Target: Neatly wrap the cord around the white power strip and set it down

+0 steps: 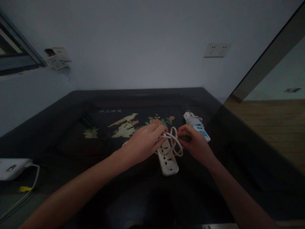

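A white power strip (169, 165) lies on the dark table, its near end toward me. Loops of its white cord (177, 144) rise over the sockets. My left hand (145, 141) is closed on the cord above the strip's far part, which it partly hides. Just right of the loops is my right hand (194, 141), thumb and fingers pinched together at the cord's edge; what sits between the fingertips is too small to make out. Beyond that hand rests a second power strip (203, 133), white and blue, with its cord wound around it.
The glossy black table (133, 197) bears a bird-and-flower picture and meets the wall at the back. A white device (14, 168) with a cable stands at the left edge. Wall sockets (216, 50) are at right, more sockets (60, 54) at left. Wooden floor (264, 124) lies to the right.
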Demonstrator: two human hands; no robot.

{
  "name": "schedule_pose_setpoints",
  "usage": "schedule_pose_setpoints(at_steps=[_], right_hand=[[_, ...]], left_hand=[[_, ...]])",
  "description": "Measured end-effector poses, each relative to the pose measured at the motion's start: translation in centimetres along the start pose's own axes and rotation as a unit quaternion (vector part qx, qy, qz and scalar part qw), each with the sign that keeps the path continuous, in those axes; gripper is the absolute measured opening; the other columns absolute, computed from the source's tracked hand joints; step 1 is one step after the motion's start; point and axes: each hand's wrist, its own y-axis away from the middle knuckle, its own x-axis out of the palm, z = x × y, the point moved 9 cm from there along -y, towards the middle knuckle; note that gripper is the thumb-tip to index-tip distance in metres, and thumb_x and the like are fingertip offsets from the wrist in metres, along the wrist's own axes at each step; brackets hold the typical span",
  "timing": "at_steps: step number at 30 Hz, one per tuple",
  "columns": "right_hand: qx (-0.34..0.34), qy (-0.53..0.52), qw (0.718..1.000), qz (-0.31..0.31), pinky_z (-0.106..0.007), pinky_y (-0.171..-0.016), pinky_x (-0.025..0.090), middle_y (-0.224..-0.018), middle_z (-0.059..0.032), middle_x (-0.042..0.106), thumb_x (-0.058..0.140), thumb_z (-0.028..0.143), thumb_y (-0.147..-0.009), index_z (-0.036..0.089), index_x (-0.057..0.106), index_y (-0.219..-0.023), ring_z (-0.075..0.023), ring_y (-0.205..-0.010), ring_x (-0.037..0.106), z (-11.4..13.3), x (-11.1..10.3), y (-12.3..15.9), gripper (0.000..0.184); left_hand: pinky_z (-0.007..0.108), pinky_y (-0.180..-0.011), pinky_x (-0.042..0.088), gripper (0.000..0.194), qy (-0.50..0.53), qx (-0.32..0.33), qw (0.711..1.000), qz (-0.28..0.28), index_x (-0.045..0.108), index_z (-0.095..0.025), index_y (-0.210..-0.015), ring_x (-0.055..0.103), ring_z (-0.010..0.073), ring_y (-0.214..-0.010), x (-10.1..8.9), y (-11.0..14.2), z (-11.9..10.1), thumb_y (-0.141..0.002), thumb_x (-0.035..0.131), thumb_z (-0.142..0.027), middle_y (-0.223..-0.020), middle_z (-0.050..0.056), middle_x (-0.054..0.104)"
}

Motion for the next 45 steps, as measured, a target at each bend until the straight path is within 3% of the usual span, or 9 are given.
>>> schedule_pose_setpoints(at_steps=[4,8,13,21,26,30,34,39,45], right_hand=[[0.064,-0.061,0.996,-0.025,-0.026,-0.058,0.051,-0.073,-0.0021,0.067,0.064,0.026,-0.071,0.021,0.051,-0.078,-0.0186,-0.070,0.067,-2.0,-0.7,0.4,0.016],[0.096,-0.074,0.991,-0.048,-0.030,-0.058,0.054,-0.071,-0.0041,0.069,0.070,0.031,-0.065,0.020,0.058,-0.074,-0.0219,-0.070,0.069,-3.5,-1.6,1.0,0.018],[0.099,-0.063,0.993,-0.030,-0.035,-0.064,0.058,-0.075,-0.0059,0.073,0.068,0.029,-0.064,0.020,0.068,-0.076,-0.0236,-0.070,0.070,-3.6,-1.9,1.0,0.015],[0.097,-0.054,0.994,-0.024,-0.035,-0.066,0.058,-0.077,-0.0063,0.073,0.064,0.030,-0.069,0.020,0.071,-0.079,-0.0243,-0.074,0.070,-3.3,-1.9,1.3,0.016],[0.100,-0.074,0.992,-0.012,-0.033,-0.063,0.057,-0.078,-0.0058,0.073,0.066,0.032,-0.070,0.019,0.070,-0.087,-0.0225,-0.071,0.070,-3.5,-1.6,1.6,0.022],[0.086,-0.093,0.992,0.014,-0.033,-0.065,0.057,-0.076,-0.0049,0.072,0.069,0.033,-0.070,0.019,0.068,-0.095,-0.0207,-0.069,0.069,-3.3,-1.3,1.5,0.029],[0.070,-0.091,0.992,0.052,-0.035,-0.076,0.056,-0.086,-0.0055,0.072,0.069,0.030,-0.072,0.020,0.066,-0.099,-0.0215,-0.081,0.069,-2.9,-1.0,1.1,0.028],[0.040,-0.071,0.990,0.119,-0.036,-0.084,0.053,-0.104,-0.0057,0.070,0.066,0.023,-0.074,0.022,0.066,-0.106,-0.0229,-0.097,0.066,-1.5,0.0,0.5,0.032],[-0.073,0.188,0.968,0.147,-0.037,-0.081,0.048,-0.100,-0.0078,0.069,0.054,0.009,-0.079,0.020,0.066,-0.098,-0.0237,-0.093,0.063,2.1,1.8,-0.4,0.026]], left_hand=[[0.041,-0.097,0.043,0.028,0.048,-0.048,0.995,-0.078,0.051,-0.019,-0.114,0.055,0.0239,-0.112,-2.0,4.1,5.0,-0.092,0.048,-0.034,-0.116,0.010,0.060],[0.043,-0.099,0.043,0.038,0.114,-0.151,0.982,-0.016,0.050,-0.020,-0.118,0.055,0.0245,-0.114,1.8,9.5,11.6,-0.086,0.058,-0.037,-0.120,0.010,0.058],[0.043,-0.102,0.042,0.030,0.151,-0.163,0.975,-0.028,0.054,-0.021,-0.116,0.052,0.0227,-0.119,5.3,12.2,13.9,-0.087,0.055,-0.030,-0.126,0.010,0.056],[0.041,-0.101,0.042,0.026,0.165,-0.138,0.974,-0.070,0.060,-0.019,-0.105,0.054,0.0212,-0.116,5.3,10.0,13.1,-0.095,0.041,-0.032,-0.117,0.009,0.064],[0.036,-0.087,0.049,0.030,0.102,-0.204,0.957,-0.180,0.057,-0.017,-0.101,0.061,0.0202,-0.095,1.8,11.6,13.7,-0.097,0.032,-0.033,-0.098,0.009,0.066],[0.035,-0.082,0.050,0.030,-0.003,-0.159,0.966,-0.205,0.055,-0.017,-0.113,0.061,0.0217,-0.092,-1.5,12.0,12.4,-0.096,0.033,-0.029,-0.099,0.009,0.065],[0.034,-0.078,0.050,0.032,-0.105,-0.061,0.981,-0.150,0.059,-0.020,-0.117,0.063,0.0221,-0.087,-2.5,11.3,10.6,-0.095,0.039,-0.030,-0.090,0.007,0.068],[0.023,-0.057,0.048,0.038,-0.121,0.041,0.992,-0.016,0.064,-0.022,-0.116,0.061,0.0146,-0.062,-0.7,9.5,7.5,-0.097,0.033,-0.034,-0.071,0.002,0.067],[0.026,-0.061,0.049,0.036,-0.120,0.073,0.988,0.071,0.064,-0.019,-0.115,0.066,0.0177,-0.067,0.7,6.1,3.3,-0.097,0.034,-0.029,-0.076,0.006,0.070]])
